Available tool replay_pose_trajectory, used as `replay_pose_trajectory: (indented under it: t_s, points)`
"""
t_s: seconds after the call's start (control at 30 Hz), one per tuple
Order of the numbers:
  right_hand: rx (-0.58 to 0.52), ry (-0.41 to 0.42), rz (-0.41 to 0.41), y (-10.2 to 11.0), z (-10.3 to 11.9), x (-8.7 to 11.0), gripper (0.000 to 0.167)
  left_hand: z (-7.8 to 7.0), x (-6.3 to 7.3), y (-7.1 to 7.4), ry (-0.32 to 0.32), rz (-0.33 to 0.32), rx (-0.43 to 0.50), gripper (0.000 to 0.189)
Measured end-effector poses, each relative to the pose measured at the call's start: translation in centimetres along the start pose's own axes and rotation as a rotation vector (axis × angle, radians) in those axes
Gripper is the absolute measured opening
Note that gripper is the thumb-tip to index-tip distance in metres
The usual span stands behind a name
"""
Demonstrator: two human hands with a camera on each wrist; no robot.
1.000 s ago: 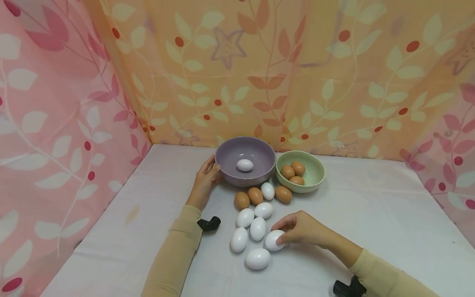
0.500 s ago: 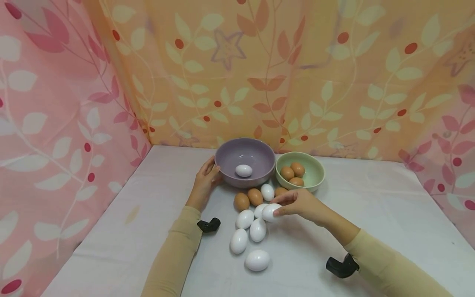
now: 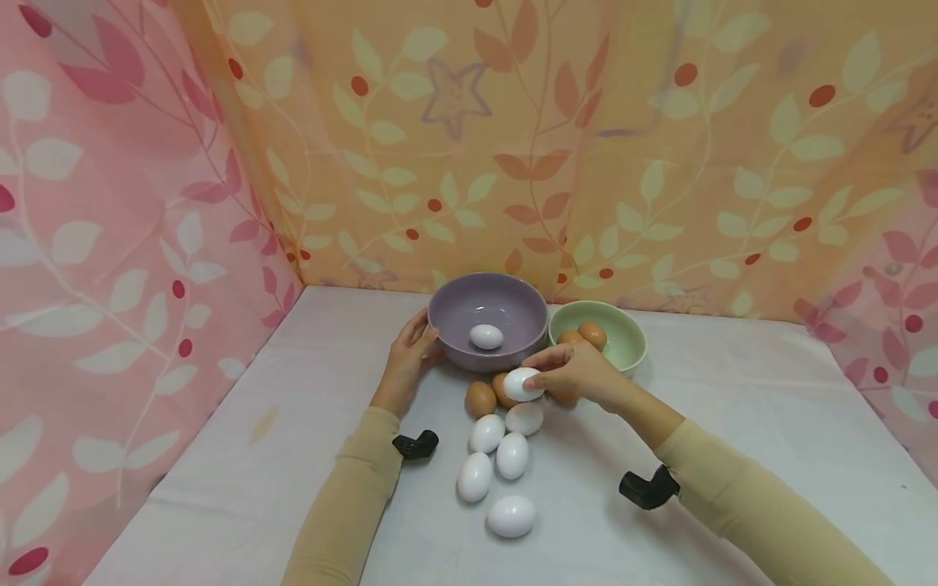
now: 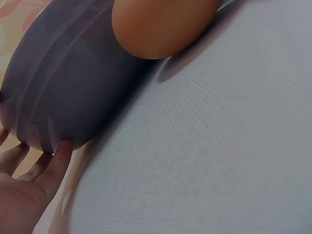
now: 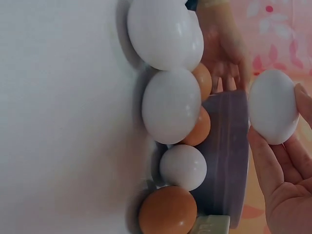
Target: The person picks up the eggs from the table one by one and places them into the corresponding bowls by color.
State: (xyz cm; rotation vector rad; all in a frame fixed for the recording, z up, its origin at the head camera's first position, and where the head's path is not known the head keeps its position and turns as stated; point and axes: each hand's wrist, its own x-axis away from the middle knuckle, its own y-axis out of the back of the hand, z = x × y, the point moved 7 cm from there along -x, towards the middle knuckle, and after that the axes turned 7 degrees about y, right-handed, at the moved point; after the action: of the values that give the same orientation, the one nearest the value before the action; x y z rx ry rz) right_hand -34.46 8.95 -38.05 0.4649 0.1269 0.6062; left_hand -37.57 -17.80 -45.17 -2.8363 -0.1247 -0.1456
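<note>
My right hand (image 3: 579, 376) pinches a white egg (image 3: 523, 384) between thumb and fingertips. In the right wrist view this egg (image 5: 274, 107) is raised, level with the purple bowl's rim. My left hand (image 3: 405, 358) rests against the left side of the purple bowl (image 3: 449, 348); the left wrist view has its fingertips (image 4: 62, 146) on the outer wall. One white egg (image 3: 486, 337) lies inside that bowl. The green bowl (image 3: 628, 342) stands to the right with brown eggs (image 3: 592, 334), partly hidden by my right hand.
In front of the bowls lie brown eggs (image 3: 480, 400) and several white eggs (image 3: 512, 456), the nearest white egg (image 3: 511, 517) apart from the others. A white cloth (image 3: 733, 423) covers the table. Patterned curtains (image 3: 469, 163) rise behind and at both sides.
My right hand has lifted the white egg from the table and carried it away from me, over the egg group towards the purple bowl. The egg in that bowl has shifted slightly. My left hand stays put.
</note>
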Motion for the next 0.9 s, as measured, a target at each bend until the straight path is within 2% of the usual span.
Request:
replay_pose_trajectory:
  t_s: [0.47, 0.9]
  points:
    - [-0.033, -0.016, -0.093, 0.9, 1.1, -3.4, 0.045, -0.1, 0.2, 0.1, 0.005, -0.005, -0.015, 0.053]
    - [-0.058, -0.038, -0.163, 1.8, 1.2, -5.3, 0.047, 0.0, 0.1, -0.2, -0.006, -0.002, 0.000, 0.054]
